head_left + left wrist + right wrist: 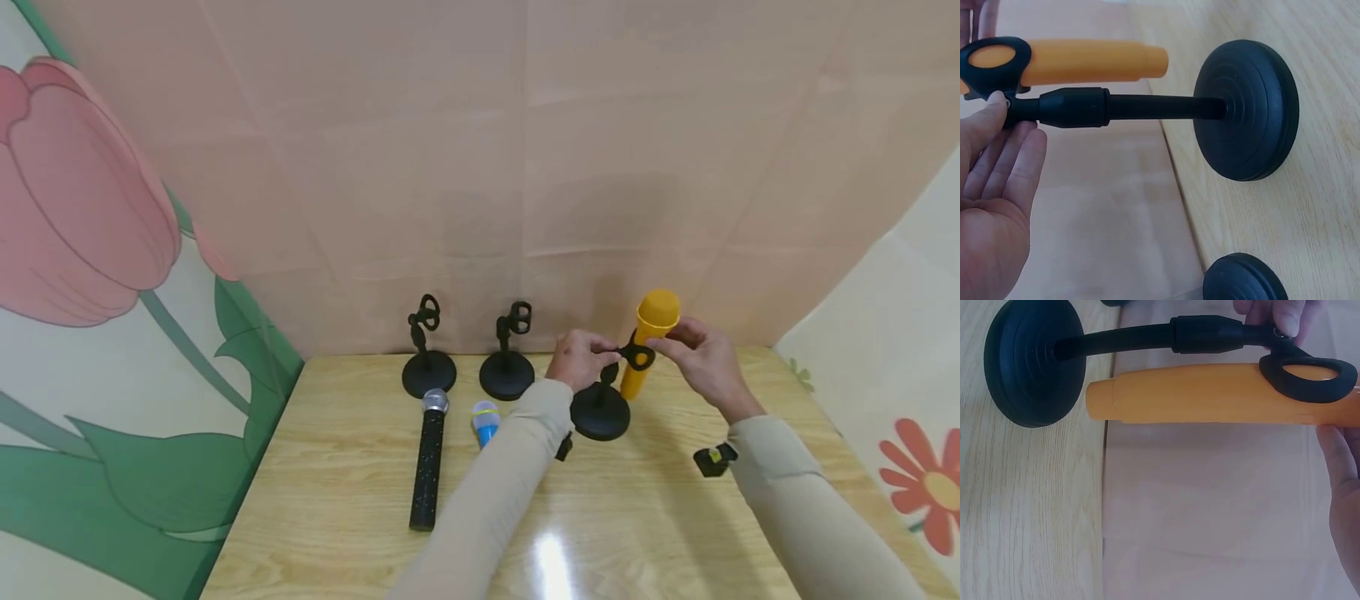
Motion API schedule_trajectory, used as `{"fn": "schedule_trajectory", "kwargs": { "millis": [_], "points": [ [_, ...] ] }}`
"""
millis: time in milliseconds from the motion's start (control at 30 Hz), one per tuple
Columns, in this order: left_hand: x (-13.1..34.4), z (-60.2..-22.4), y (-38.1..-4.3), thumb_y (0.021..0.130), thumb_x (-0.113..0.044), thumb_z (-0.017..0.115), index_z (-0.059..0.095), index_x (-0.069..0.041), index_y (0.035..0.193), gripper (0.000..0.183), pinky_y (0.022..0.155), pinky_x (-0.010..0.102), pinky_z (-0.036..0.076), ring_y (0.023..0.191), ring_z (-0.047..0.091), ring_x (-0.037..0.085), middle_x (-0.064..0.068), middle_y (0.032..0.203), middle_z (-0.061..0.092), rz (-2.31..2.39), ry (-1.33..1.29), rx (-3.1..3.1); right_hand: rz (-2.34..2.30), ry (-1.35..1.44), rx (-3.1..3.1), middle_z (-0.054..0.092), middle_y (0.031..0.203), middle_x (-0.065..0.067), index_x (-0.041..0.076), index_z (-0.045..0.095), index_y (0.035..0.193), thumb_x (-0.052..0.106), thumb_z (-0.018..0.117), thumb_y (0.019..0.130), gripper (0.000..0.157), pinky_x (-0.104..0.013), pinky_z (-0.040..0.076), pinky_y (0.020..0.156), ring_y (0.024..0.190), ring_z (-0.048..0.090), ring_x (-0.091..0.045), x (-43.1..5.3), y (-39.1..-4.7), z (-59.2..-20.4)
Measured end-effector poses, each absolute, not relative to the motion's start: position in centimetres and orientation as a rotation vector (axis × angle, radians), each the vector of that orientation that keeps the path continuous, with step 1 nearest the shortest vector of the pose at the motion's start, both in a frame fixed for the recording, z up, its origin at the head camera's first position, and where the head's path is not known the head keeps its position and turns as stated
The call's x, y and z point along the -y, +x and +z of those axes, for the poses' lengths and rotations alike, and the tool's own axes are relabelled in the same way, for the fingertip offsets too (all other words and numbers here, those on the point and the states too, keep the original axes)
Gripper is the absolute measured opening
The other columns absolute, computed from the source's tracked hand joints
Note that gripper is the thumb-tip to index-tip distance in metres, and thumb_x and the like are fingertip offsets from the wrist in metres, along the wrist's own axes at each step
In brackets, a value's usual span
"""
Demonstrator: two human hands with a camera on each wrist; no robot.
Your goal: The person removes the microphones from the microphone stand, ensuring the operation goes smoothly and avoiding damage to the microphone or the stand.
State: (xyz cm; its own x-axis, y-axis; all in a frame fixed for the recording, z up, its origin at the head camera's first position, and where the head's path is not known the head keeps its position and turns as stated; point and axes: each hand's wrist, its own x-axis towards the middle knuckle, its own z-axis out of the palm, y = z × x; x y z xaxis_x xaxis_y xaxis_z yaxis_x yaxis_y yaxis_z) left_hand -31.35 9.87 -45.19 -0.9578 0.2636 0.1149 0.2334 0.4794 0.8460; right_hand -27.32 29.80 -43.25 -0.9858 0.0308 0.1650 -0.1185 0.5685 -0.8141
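Observation:
My left hand (579,360) pinches the joint just under the clip (997,69) of a black microphone stand (600,410). A yellow-orange toy microphone (1191,394) sits upright inside that clip's ring, its round head on top and its lower end hanging beside the stand's pole. With thumb and fingers, my right hand (701,362) holds the microphone just below its head. In the right wrist view only part of the right hand (1347,500) shows, at the right edge. The stand's round base rests on the wooden table.
Two more black microphone stands (429,372) (507,374) stand to the left along the wall, their clips holding nothing. A black speckled microphone (427,467) with a silver head lies before them. Beside it a blue microphone (486,421) is partly hidden by my left sleeve.

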Motion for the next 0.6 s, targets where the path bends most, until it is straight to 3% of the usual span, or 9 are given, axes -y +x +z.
{"fn": "schedule_trajectory", "kwargs": {
  "millis": [100,167,433,600],
  "points": [
    [-9.78,-45.28,-31.44,0.086,-0.024,0.078,0.082,-0.018,0.100,0.015,0.095,0.023,0.041,0.082,0.062,-0.001,-0.013,0.088,0.074,1.494,0.465,-2.698,1.368,0.056,2.648,0.065,0.126,-0.020,0.003,0.058,0.133,0.049,0.065,0.095,0.060,-0.054,0.049,0.095,0.103,0.064,-0.019,-29.76,-27.43,-43.24],
    [-9.79,-45.31,-31.47,0.086,-0.024,0.078,0.082,-0.019,0.100,0.015,0.096,0.025,0.040,0.082,0.062,-0.002,-0.013,0.088,0.074,1.487,0.469,-2.707,1.362,0.049,2.651,0.065,0.126,-0.020,0.004,0.058,0.133,0.050,0.065,0.094,0.061,-0.052,0.049,0.094,0.103,0.063,-0.019,-29.77,-27.42,-43.24],
    [-9.85,-45.26,-31.41,0.086,-0.023,0.079,0.082,-0.019,0.098,0.014,0.084,0.019,0.046,0.080,0.062,-0.001,-0.013,0.086,0.073,1.503,0.446,-2.695,1.381,0.073,2.645,0.065,0.126,-0.021,0.002,0.057,0.135,0.047,0.065,0.095,0.060,-0.055,0.047,0.095,0.098,0.061,-0.006,-29.91,-27.39,-43.22],
    [-9.92,-45.24,-31.41,0.086,-0.023,0.079,0.082,-0.018,0.099,0.014,0.072,0.015,0.049,0.078,0.062,-0.001,-0.013,0.087,0.073,1.505,0.427,-2.691,1.351,0.110,2.623,0.068,0.120,-0.016,0.001,0.059,0.133,0.043,0.066,0.096,0.056,-0.033,0.051,0.087,0.093,0.061,0.000,-29.99,-27.47,-43.14]
  ]
}}
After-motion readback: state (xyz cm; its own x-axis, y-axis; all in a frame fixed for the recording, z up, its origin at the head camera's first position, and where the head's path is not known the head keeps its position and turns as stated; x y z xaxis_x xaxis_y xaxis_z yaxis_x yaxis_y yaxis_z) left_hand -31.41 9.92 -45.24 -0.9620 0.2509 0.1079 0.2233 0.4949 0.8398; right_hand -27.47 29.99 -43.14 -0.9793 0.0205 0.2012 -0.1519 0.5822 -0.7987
